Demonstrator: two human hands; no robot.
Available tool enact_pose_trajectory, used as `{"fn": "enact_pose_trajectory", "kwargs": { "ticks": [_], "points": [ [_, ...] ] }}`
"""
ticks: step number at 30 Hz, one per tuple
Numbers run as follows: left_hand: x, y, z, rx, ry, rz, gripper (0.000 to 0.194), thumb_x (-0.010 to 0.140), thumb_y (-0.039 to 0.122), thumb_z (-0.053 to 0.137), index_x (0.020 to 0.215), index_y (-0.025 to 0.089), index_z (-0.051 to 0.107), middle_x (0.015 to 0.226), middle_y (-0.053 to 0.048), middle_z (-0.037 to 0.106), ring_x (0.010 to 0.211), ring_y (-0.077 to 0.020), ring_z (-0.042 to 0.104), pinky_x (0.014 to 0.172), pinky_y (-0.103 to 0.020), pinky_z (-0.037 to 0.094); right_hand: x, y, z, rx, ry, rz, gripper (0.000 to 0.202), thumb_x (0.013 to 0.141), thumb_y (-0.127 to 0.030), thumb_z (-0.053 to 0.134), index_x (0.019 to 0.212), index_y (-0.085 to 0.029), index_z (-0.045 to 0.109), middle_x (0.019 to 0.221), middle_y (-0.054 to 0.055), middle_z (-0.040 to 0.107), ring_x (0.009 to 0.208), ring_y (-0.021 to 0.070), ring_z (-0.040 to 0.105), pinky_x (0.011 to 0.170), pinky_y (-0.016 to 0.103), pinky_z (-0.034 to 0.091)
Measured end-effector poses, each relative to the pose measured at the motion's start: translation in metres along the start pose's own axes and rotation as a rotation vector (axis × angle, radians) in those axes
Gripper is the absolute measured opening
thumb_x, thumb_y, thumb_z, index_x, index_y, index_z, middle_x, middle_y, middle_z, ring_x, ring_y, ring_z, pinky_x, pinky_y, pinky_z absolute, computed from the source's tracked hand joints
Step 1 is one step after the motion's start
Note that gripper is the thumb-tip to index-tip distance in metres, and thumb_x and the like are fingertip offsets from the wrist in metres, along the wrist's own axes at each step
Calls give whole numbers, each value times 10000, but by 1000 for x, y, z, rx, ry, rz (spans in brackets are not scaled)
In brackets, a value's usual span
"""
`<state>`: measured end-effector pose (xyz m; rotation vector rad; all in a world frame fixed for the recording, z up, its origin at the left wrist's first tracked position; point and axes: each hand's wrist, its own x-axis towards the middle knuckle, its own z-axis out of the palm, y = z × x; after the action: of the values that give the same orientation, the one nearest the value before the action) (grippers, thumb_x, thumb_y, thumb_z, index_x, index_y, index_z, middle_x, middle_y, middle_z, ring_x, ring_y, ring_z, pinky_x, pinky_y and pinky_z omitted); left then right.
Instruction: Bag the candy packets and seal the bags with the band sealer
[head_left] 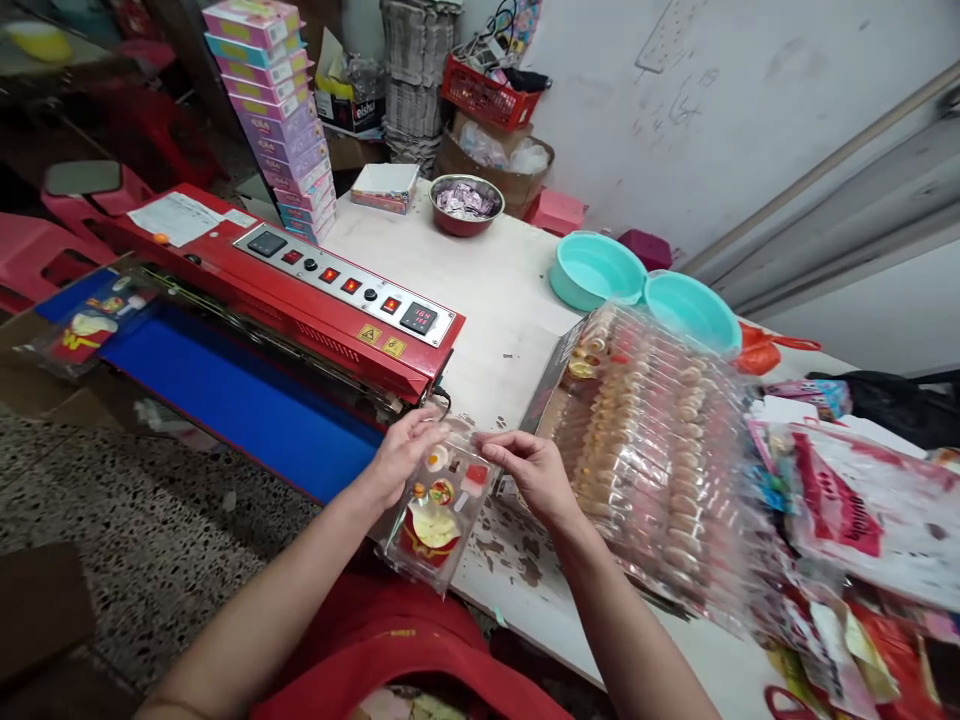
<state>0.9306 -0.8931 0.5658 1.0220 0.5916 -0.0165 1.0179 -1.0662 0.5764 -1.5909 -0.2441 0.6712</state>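
While my left hand (405,462) grips the clear packet (433,530) along its 11 o'clock side, my right hand (531,472) pinches its top at 1 o'clock; both grips closed on it. Packet held at near edge of table (495,360), toy food (441,491) visible inside. From packet: red machine (330,325), 11 o'clock; blue belt (247,400), 10; stacked packets (652,450), between 2 and 3.

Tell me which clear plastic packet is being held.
The flat packet between the left hand and right hand; others fill the cardboard box; one lies at the left end of the blue belt.
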Motion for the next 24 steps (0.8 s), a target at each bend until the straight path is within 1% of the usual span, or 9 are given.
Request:
{"fn": "enact_pose_trajectory", "kwargs": {
  "ticks": [3, 6, 9, 11, 14, 18, 20, 22, 24],
  "points": [
    [4, 2, -9, -58, 68, -84, 402, 581, 338, 808, 857, 89, 656, 808, -103, 708, 659, -158, 639, 595, -251, 504, 4, 7, 12, 6, -4, 44, 246, 589, -392, 838, 722, -202, 757, 888, 69, 756, 859, 234, 694, 840, 372, 536],
    [15, -8, -15, -103, 194, -76, 378, 494, 312, 840, 750, 96, 665, 730, -86, 709, 600, -158, 626, 545, -251, 495, 6, 18, 23, 1, 47, 87, 265, 550, -378, 851, 713, -193, 754, 839, 69, 756, 776, 220, 693, 767, 351, 549],
    [29, -22, -23, -110, 304, -33, 368, 471, 334, 843, 672, 106, 636, 582, -42, 659, 503, -134, 583, 504, -238, 469, 11, 32, 34, 21, 121, 78, 260, 543, -361, 848, 703, -186, 740, 774, 58, 748, 690, 192, 677, 686, 316, 546],
    [37, -27, -31, -111, 348, -25, 369, 488, 338, 840, 679, 114, 617, 536, -17, 631, 469, -118, 563, 491, -224, 456, 19, 41, 41, 71, 159, 76, 274, 533, -350, 850, 700, -182, 714, 750, 50, 740, 655, 181, 668, 648, 304, 542],
    [43, -25, -50, -97, 372, -76, 400, 519, 313, 841, 780, 121, 608, 592, -33, 660, 474, -135, 587, 460, -223, 450, 40, 56, 54, 172, 196, 107, 334, 500, -337, 859, 719, -173, 668, 703, 38, 720, 624, 170, 657, 619, 293, 531],
    [41, -19, -75, -57, 397, -131, 441, 506, 185, 847, 850, 121, 577, 672, -69, 688, 506, -177, 631, 467, -258, 491, 64, 74, 82, 246, 216, 140, 396, 485, -360, 849, 743, -166, 621, 629, 11, 671, 571, 153, 618, 575, 281, 501],
    [41, -16, -86, -51, 421, -121, 425, 538, 135, 816, 879, 129, 562, 685, -59, 686, 506, -170, 633, 488, -261, 505, 68, 75, 94, 241, 228, 101, 411, 521, -408, 825, 767, -175, 592, 651, 12, 664, 600, 162, 618, 596, 294, 506],
    [44, -12, -100, -29, 504, -80, 396, 582, 109, 776, 905, 139, 549, 675, -36, 673, 505, -155, 626, 520, -266, 518, 69, 68, 89, 136, 277, -10, 409, 598, -455, 780, 833, -184, 584, 745, 31, 673, 687, 177, 630, 654, 313, 518],
    [48, -7, -118, 70, 654, 7, 399, 601, 109, 757, 942, 139, 551, 690, -34, 669, 551, -170, 640, 584, -309, 543, 74, 53, 58, -72, 374, -162, 422, 671, -467, 736, 949, -188, 584, 894, 62, 666, 780, 189, 623, 696, 325, 520]
  ]
}}
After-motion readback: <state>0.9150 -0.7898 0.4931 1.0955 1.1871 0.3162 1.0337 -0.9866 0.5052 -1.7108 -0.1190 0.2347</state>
